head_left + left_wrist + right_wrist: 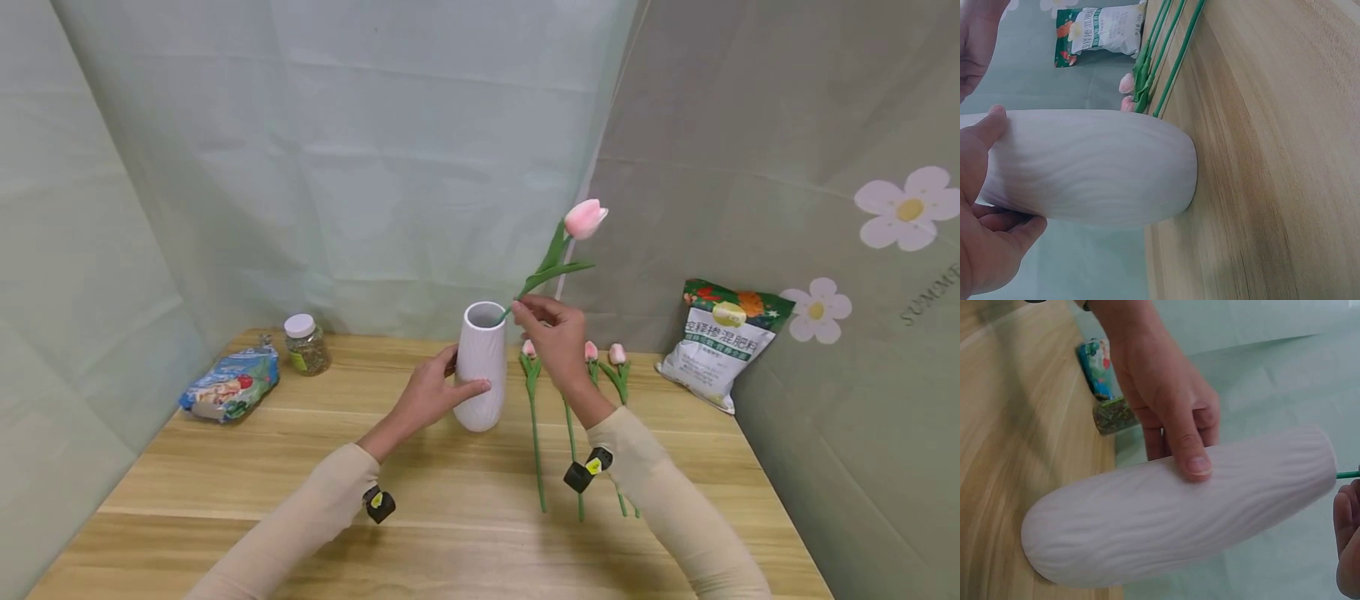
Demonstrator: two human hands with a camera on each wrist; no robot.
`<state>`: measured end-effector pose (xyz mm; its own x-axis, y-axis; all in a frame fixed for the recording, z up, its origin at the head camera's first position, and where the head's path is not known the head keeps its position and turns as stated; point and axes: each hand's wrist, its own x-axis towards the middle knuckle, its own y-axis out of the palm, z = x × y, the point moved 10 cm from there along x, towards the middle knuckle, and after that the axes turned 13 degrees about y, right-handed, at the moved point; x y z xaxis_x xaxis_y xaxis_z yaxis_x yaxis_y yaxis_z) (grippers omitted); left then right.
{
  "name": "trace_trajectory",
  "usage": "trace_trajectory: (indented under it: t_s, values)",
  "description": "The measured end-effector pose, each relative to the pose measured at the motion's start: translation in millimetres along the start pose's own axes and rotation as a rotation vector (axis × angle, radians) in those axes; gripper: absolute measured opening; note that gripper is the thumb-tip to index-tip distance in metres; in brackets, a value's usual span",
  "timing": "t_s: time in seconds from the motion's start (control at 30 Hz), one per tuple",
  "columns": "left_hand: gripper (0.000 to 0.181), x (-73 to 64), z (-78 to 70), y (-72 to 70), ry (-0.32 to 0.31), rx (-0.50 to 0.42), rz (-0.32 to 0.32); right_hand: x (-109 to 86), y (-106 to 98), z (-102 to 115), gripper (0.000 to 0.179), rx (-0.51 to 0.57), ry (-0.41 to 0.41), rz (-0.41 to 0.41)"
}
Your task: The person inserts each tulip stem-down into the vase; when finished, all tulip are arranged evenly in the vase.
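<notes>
A white ribbed vase (481,375) stands upright on the wooden table. My left hand (433,385) grips its side, thumb across the front and fingers behind, as the right wrist view also shows of the vase (1179,512). Between thumb and fingers my right hand (553,335) pinches the stem of a pink tulip (586,219). The tulip leans up to the right, and its lower stem end enters the vase mouth. To the right, several more tulips (535,417) lie on the table, partly hidden behind my right arm.
At the left lie a blue packet (232,383) and a white-lidded jar (307,345) of dried bits. A green and white fertilizer bag (723,346) leans by the right-hand cloth wall. Cloth (360,167) hangs behind the table (300,467).
</notes>
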<state>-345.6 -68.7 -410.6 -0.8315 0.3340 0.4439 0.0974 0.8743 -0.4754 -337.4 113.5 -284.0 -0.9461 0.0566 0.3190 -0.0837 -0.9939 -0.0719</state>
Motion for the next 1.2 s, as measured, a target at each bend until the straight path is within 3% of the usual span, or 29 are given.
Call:
trace_trajectory:
  t_s: [0.33, 0.83, 1.2]
  values:
    - [0.079, -0.1, -2.6, 0.6, 0.009, 0.003, -0.002, 7.6, 4.8, -37.6, 0.022, -0.077, 0.038, 0.025]
    - [0.080, -0.6, -0.5, 2.4, -0.010, -0.004, 0.013, 1.8, 1.2, -41.0, 0.024, -0.100, 0.017, 0.049]
    - [0.079, 1.5, -1.2, -0.2, 0.014, 0.018, -0.007, -2.7, -30.1, -48.9, 0.026, -0.035, 0.028, 0.003]
